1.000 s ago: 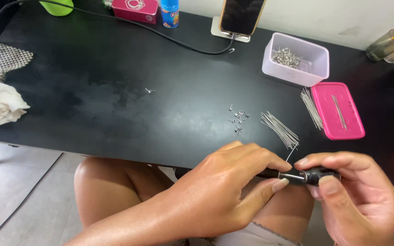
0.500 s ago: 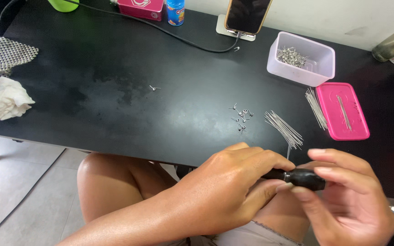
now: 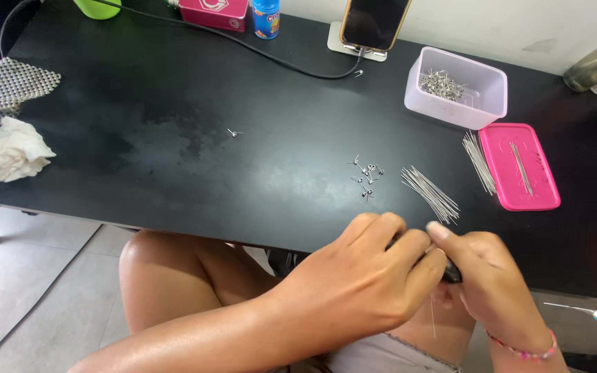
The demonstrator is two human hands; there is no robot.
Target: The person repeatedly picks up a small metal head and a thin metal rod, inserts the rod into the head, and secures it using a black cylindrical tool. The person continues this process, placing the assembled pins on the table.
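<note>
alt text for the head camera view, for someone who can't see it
Two bare hands, left hand and right hand, meet around a small black tool at the near edge of a black table. Beyond lie loose metal pins, a clear tub and a pink lid.

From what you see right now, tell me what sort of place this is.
Probably a home craft desk for jewellery making: loose metal pins on a black table, a clear tub of findings, and a phone propped on a stand.

A pink rectangular box [image 3: 213, 12] with a white emblem stands at the table's far edge. Just right of it is a blue bottle [image 3: 266, 18] with a colourful label. Further right, a phone [image 3: 374, 22] with a dark screen leans upright on a stand.
</note>
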